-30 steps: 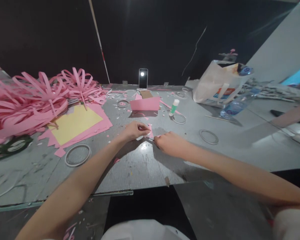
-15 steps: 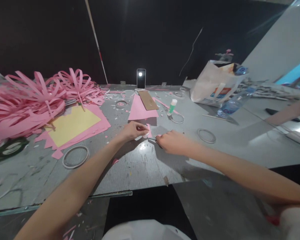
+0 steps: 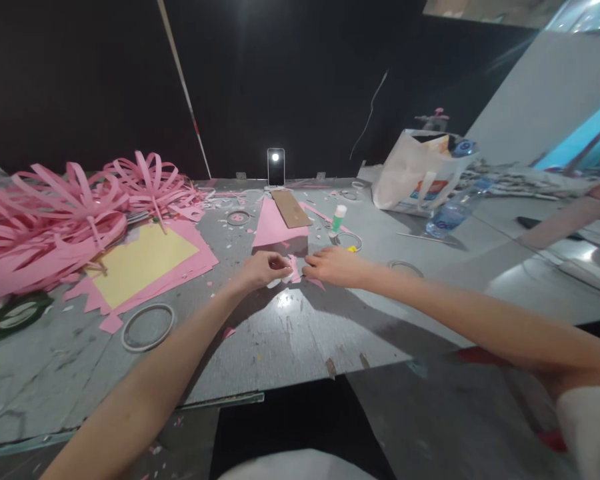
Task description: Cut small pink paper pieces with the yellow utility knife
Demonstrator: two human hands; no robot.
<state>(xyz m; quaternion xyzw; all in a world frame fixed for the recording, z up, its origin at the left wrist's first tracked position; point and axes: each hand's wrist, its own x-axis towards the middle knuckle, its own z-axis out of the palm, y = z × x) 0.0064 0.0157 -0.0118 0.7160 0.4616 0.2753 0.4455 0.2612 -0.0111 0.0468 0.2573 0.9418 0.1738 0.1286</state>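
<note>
Upper left: pink paper-strip loops (image 3: 80, 207) are heaped at the edge of the frame, seemingly to keep them off the working area. Left of centre, a yellow sheet (image 3: 143, 265) lies flat on pink sheets (image 3: 207, 255), apparently stacked as stock. Centre: the left hand (image 3: 264, 270) has thumb and fingers together, clamped at the left edge of a small pink paper piece (image 3: 295, 269), presumably to steady it. A phone (image 3: 276, 170) stands upright at upper centre, light on, perhaps as a lamp. Below it, a cardboard strip (image 3: 291, 210) rests on a pink sheet (image 3: 267, 232), possibly as a weight. The right hand (image 3: 333, 267) has curled fingertips just beside the piece; whether they grip anything cannot be told. Right of centre, a glue stick (image 3: 338, 219) stands upright, within easy reach.

Condition of the piece: narrow, pale pink, edges uneven, with white showing by the left fingertips; finer detail is too small to read.
</note>
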